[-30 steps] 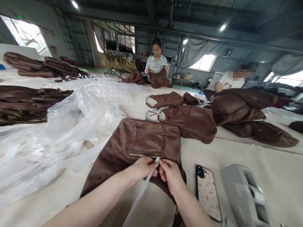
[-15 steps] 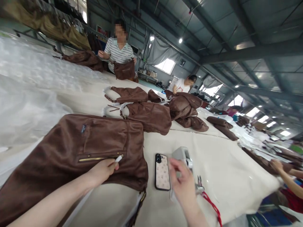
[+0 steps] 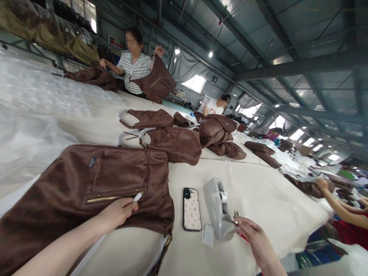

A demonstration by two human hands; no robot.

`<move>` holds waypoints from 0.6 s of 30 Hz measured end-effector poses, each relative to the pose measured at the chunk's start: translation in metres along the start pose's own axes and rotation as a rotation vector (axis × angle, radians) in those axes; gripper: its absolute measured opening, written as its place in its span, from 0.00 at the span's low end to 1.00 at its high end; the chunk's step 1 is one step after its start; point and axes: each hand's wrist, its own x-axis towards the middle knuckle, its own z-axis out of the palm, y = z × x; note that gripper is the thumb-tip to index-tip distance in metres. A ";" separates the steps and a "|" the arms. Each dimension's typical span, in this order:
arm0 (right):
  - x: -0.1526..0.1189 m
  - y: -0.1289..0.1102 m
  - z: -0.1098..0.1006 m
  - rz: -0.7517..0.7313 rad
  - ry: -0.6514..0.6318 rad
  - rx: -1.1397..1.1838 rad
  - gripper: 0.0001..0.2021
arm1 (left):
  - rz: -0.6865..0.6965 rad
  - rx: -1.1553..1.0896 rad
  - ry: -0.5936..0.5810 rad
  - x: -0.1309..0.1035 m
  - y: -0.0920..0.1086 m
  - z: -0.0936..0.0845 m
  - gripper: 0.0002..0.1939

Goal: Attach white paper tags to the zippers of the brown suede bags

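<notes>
A brown leather bag lies flat on the table, a gold zipper running across its front. My left hand rests over the bag and pinches a small white-wrapped zipper pull at the zipper's right end. On the right, my right hand is closed around small metal snips that have a red cord. Their tips point up past my fingers, beside a grey tape dispenser. A phone in a patterned case lies between the bag and the dispenser.
More brown bags lie beyond mine. Clear plastic wrap covers the table's left side. A co-worker in a striped shirt holds up a brown bag across the table. Another person's arm reaches in at right.
My right hand has moved right, from beside the phone to the snips, and closed on them. My left hand keeps its pinch. The striped-shirt co-worker has raised a bag.
</notes>
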 end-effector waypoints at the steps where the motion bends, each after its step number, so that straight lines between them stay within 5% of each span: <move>1: -0.002 0.000 -0.001 -0.004 0.007 0.027 0.22 | 0.005 -0.006 0.000 -0.001 0.000 0.000 0.26; 8: -0.020 0.015 -0.012 -0.060 0.079 0.149 0.18 | 0.010 -0.012 -0.002 -0.008 0.005 0.000 0.24; 13: -0.037 0.034 0.001 0.015 0.195 0.124 0.21 | -0.002 -0.006 0.003 -0.006 0.002 -0.001 0.24; 18: -0.029 0.047 0.004 0.116 0.116 0.205 0.20 | -0.008 0.009 0.034 -0.008 0.005 -0.001 0.24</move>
